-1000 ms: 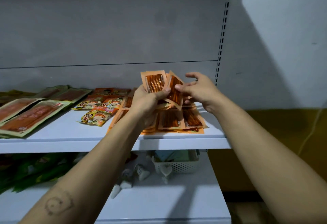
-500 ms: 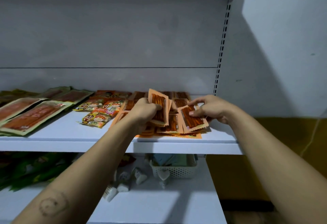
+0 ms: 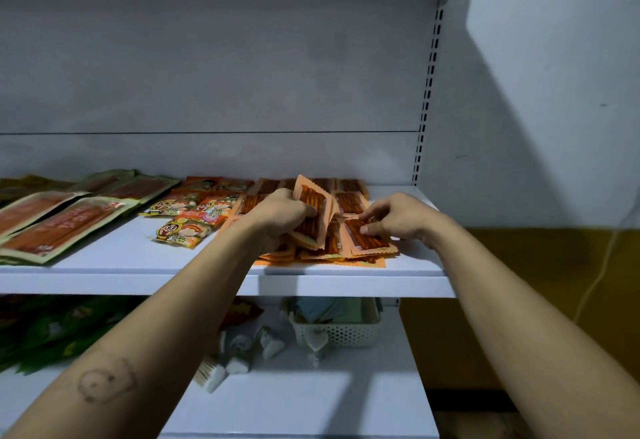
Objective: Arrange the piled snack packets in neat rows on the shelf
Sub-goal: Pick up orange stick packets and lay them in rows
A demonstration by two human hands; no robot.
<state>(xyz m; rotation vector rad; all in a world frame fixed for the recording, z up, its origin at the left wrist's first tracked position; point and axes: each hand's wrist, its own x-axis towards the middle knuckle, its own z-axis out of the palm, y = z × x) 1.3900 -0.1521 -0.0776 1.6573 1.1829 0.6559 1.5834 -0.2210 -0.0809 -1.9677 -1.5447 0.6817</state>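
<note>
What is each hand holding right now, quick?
Left hand: closed, gripping a bunch of orange packets upright.
Right hand: closed, pinching one flat orange packet on the pile.

White shelf [image 3: 138, 282] against a grey back panel [image 3: 207, 57], a slotted upright [image 3: 429, 68] at its right edge; beyond, a pale wall [image 3: 554, 92] lit in a slanting patch, with a mustard-yellow lower band [image 3: 554, 265]

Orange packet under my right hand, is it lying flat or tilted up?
Flat: the orange packet lies on the pile, right hand holding it.
</note>
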